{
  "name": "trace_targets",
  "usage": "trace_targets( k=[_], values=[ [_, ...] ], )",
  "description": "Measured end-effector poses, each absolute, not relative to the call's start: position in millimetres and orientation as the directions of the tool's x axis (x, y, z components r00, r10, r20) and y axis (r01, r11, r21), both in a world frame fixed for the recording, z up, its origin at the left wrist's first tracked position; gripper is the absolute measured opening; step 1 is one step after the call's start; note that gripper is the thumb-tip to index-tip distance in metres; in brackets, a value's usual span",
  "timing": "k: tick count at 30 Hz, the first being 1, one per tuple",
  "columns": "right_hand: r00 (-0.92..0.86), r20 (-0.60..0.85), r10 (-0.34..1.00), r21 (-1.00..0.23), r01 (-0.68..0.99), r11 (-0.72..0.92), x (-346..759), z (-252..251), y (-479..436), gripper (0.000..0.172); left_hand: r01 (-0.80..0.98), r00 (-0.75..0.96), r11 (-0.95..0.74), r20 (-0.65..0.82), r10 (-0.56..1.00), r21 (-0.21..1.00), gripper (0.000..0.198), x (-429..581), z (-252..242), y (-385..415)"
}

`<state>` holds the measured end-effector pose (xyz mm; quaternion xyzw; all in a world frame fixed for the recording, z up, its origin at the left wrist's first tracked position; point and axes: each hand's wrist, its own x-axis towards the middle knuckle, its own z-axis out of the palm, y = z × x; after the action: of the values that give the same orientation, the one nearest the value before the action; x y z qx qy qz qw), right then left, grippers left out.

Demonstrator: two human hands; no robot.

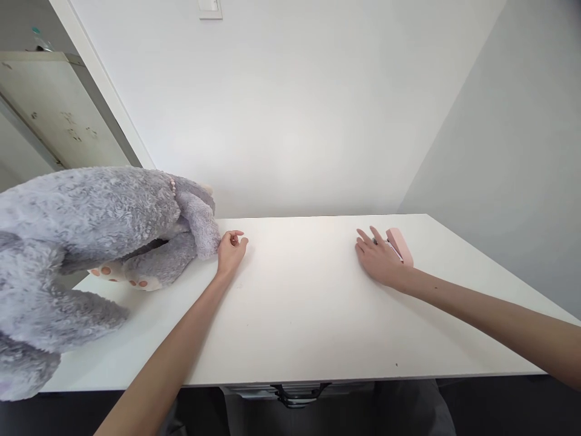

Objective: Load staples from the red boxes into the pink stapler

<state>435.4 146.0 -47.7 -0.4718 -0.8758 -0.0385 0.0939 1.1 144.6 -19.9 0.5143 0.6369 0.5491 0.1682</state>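
My left hand [232, 251] rests on the white table [299, 303], its fingers loosely curled, with a gap between thumb and forefinger and nothing visible in it. Right beside it is the paw of a large grey plush toy [104, 206], which lies over the table's left side. My right hand [377, 259] lies palm down on the right part of the table, fingers spread. Against its outer side is a pink stapler [400, 246], partly hidden by the hand. A small dark bit shows between the fingers; I cannot make out what it is.
A white wall [290, 121] stands behind the table, with a switch plate [210, 8] high up. At the far left is a worn, light-coloured cabinet [54, 109] with a bottle [40, 41] on top. A black handle [299, 395] shows below the table's front edge.
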Motion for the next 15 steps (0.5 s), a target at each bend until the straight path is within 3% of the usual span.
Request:
trace_targets(
  k=[4, 8, 11, 15],
  values=[
    [-0.579, 0.175, 0.797, -0.010, 0.808, 0.589, 394.5, -41.1, 128.9, 0.057, 0.442, -0.421, -0.114, 0.319, 0.849, 0.890, 0.019, -1.1, -21.2, 145.2],
    [-0.565, 0.150, 0.811, -0.150, 0.798, 0.584, 358.0, -41.9, 119.0, 0.068, 0.433, -0.420, -0.123, 0.320, 0.849, 0.893, 0.018, -3.6, -22.5, 144.6],
    [-0.550, 0.119, 0.827, -0.279, 0.781, 0.559, 339.9, -45.2, 118.8, 0.074, 0.430, -0.389, -0.144, 0.327, 0.861, 0.891, 0.030, -4.3, -23.2, 143.7],
    [-0.531, 0.112, 0.840, -0.337, 0.775, 0.535, 328.0, -49.2, 126.7, 0.076, 0.432, -0.341, -0.165, 0.330, 0.880, 0.887, 0.045, -3.0, -23.2, 143.4]
  ],
)
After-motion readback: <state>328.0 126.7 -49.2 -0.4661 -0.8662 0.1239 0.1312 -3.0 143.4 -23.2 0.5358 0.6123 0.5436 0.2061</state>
